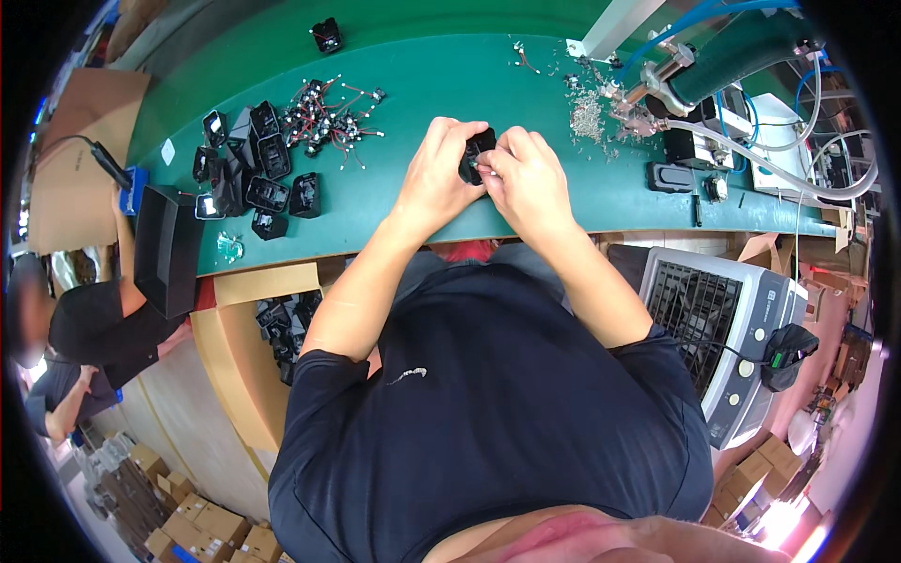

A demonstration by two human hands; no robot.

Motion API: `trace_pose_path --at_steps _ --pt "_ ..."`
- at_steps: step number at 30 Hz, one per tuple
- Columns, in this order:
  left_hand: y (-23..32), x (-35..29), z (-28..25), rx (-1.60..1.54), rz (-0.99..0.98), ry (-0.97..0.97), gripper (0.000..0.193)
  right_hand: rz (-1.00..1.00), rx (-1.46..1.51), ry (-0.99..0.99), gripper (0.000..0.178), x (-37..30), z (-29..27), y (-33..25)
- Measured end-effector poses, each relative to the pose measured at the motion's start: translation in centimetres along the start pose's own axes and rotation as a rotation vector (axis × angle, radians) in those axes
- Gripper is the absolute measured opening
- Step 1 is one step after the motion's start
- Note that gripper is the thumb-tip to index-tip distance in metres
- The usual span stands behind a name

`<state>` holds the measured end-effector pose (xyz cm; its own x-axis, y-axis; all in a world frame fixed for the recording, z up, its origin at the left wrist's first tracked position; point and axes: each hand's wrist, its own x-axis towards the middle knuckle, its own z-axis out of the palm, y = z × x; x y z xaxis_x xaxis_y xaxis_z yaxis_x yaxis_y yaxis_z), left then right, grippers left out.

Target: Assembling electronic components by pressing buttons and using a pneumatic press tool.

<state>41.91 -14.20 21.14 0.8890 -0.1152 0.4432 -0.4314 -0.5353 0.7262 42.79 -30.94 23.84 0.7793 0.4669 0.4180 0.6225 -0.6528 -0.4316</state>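
Over the near middle of the green table, my left hand is closed around a small black plastic housing. Its open side faces up, toward my right fingers. My right hand is pinched at that opening, thumb and forefinger together. A small pale bit shows at those fingertips, too little to name. To the left lies a tangle of small wired parts with red and black leads. Beyond it, several more black housings stand and lie in a loose group.
Small metal pieces are scattered at the right, below a clamped machine with hoses. A black case lies nearby. Under the table edge are a cardboard box of black parts and an air cooler. Another person is at far left.
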Motion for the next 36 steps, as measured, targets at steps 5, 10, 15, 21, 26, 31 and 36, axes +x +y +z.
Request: trace_pose_path --at_steps 5,10,15,21,26,31,36 --pt "-1.1 0.7 1.5 -0.033 0.002 -0.016 0.074 0.091 0.000 -0.013 0.011 0.3 -0.3 0.9" --pt "-1.8 0.3 1.9 -0.074 -0.002 -0.061 0.084 0.097 0.126 -0.079 0.020 0.4 -5.0 0.4" --pt "-1.8 0.0 1.5 0.007 -0.079 -0.095 0.088 -0.224 -0.048 0.868 0.051 7.9 -15.7 1.4" --pt "-1.5 -0.4 1.2 -0.009 -0.056 -0.117 0.092 0.152 0.670 0.740 0.047 17.1 -15.6 2.6" --pt "-1.1 -0.5 1.4 0.042 -0.061 -0.162 0.093 0.409 0.859 0.757 0.055 16.1 -14.6 -1.3" --pt "-1.3 -0.3 1.5 0.100 -0.006 -0.145 0.089 0.220 1.273 0.776 0.073 12.7 -12.7 -4.6" --pt "-1.2 0.2 1.8 0.100 0.030 -0.125 0.082 0.050 1.306 0.588 0.102 10.1 -10.6 -3.5"
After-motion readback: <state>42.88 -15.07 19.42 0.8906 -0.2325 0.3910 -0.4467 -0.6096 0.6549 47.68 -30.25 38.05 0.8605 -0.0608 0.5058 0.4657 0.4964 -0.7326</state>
